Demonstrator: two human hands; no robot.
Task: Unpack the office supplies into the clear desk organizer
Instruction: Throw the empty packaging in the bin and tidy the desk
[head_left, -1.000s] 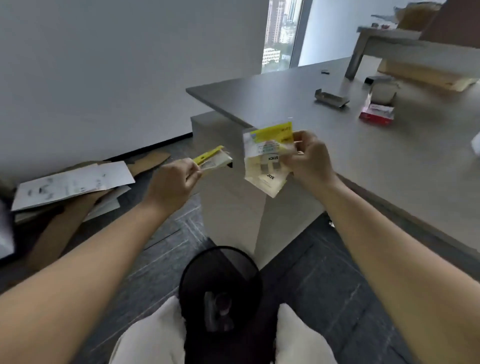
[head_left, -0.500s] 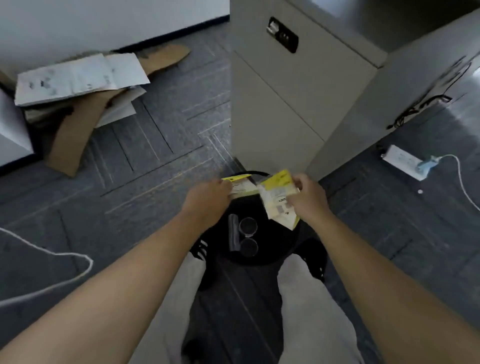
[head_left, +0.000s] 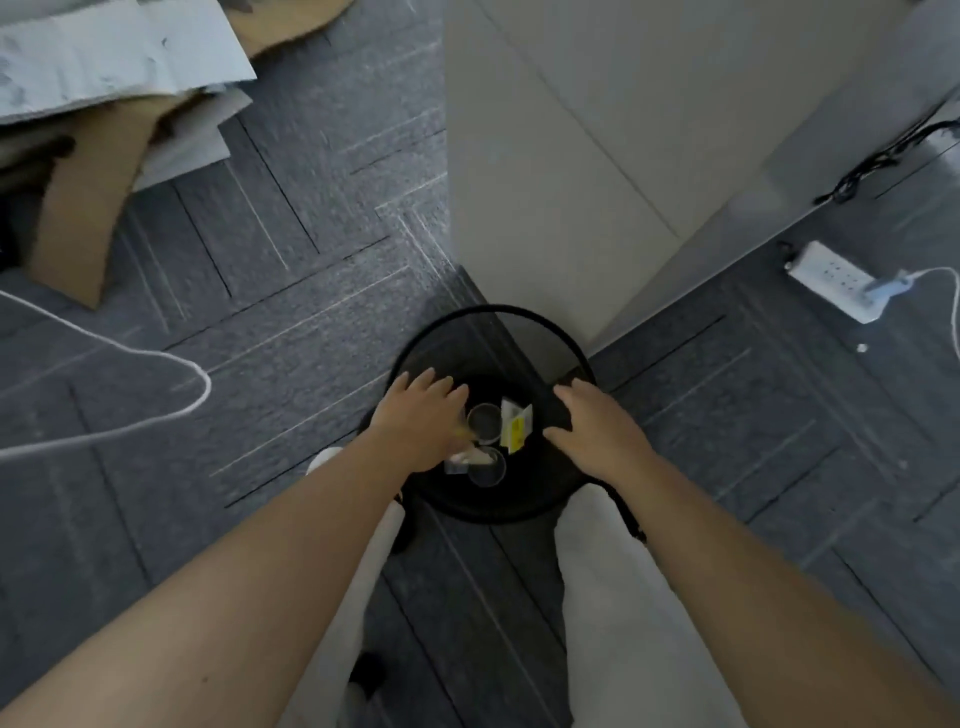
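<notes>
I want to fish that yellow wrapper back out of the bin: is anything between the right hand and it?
Nothing visible. The right hand hovers open over the black bin's rim, and the yellow wrapper lies uncovered inside, just left of it.

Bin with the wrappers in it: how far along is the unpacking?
Done: torn yellow packaging lies in the black bin, beside two clear round lids. In hand: nothing; left hand and right hand hover open over the bin. Left: the organizer and supplies are out of view, so filling cannot be judged.
</notes>
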